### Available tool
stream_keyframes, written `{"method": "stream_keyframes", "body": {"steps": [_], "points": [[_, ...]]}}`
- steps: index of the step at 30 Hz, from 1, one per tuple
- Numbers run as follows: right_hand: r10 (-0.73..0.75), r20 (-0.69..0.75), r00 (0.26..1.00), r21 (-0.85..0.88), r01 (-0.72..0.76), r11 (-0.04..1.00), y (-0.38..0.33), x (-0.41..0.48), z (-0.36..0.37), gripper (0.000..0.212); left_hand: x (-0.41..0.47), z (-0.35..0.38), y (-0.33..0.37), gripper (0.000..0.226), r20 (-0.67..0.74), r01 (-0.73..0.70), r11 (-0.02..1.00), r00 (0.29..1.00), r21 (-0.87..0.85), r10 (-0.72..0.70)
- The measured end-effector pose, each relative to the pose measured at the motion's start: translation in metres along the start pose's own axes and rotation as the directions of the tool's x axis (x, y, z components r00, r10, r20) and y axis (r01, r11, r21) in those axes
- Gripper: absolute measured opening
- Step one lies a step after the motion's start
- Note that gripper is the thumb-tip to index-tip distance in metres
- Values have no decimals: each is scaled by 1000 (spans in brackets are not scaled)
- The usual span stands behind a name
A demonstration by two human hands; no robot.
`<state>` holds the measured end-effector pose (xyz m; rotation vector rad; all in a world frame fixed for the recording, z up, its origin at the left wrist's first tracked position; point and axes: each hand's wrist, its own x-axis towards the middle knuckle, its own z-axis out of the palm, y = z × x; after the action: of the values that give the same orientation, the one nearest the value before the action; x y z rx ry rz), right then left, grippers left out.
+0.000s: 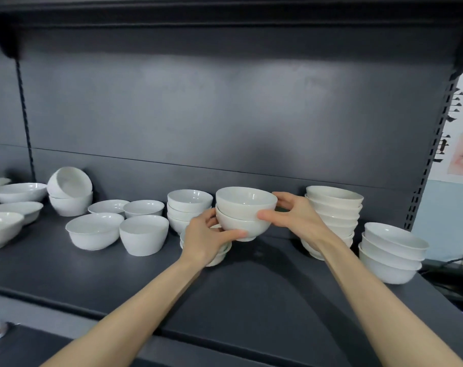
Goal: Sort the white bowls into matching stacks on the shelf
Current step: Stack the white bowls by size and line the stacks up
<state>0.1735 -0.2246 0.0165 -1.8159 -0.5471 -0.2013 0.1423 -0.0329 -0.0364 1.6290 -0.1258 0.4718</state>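
Several pieces at the left end of the shelf are seen unsorted: wide dishes, a tilted bowl leaned on another, and loose bowls set singly. Further right, a short stack is already formed. At the centre, a pair of nested bowls is held, apparently just clear of the shelf. It is gripped low by the curled fingers of the left hand and pinched at the side by the right hand. A tall stack and a three-bowl stack are built at the right. Roughly half the sorting is judged done. The held pair is probably meant for a matching stack.
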Motion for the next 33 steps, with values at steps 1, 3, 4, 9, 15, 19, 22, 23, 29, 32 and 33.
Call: {"method": "stream_keyframes", "body": {"steps": [1, 3, 4, 9, 15, 19, 22, 23, 29, 32, 33], "points": [[-2, 4, 1000, 4, 2, 1000, -2, 5, 6, 39, 3, -8, 1, 45, -1, -3, 1000, 1000, 6, 3], [-10, 15, 1000, 25, 10, 1000, -5, 13, 17, 41, 9, -22, 2, 47, 3, -2, 1000, 1000, 3, 2], [-13, 25, 1000, 35, 12, 999, -6, 18, 23, 39, 13, -30, 0, 48, -2, 0, 1000, 1000, 1, 0], [-17, 35, 999, 81, 14, 997, -10, 47, 57, 33, 40, -66, -4, 59, -31, -2, 1000, 1000, 14, 2], [-59, -3, 998, 99, 59, 993, -23, 82, 92, 28, 82, -105, -6, 66, -31, -29, 999, 999, -25, 28], [-67, -57, 996, 104, 72, 992, -28, 99, 111, 26, 109, -124, -8, 63, 4, -53, 998, 999, -30, 53], [-37, -87, 996, 100, 46, 994, -29, 110, 124, 25, 129, -135, -16, 58, 57, -49, 997, 997, -60, 53], [-21, -98, 995, 99, 31, 995, -29, 113, 128, 26, 135, -138, -20, 56, 77, -45, 997, 996, -67, 50], [22, -141, 990, 76, -11, 997, -23, 121, 145, 30, 158, -147, -41, 52, 162, -29, 998, 986, -49, 37], [44, -147, 988, 60, -36, 998, -20, 122, 149, 28, 162, -148, -50, 52, 187, -17, 1000, 982, -27, 22], [48, -149, 988, 65, -39, 997, -18, 123, 150, 28, 164, -147, -52, 52, 194, -15, 1000, 981, -21, 19]]}}
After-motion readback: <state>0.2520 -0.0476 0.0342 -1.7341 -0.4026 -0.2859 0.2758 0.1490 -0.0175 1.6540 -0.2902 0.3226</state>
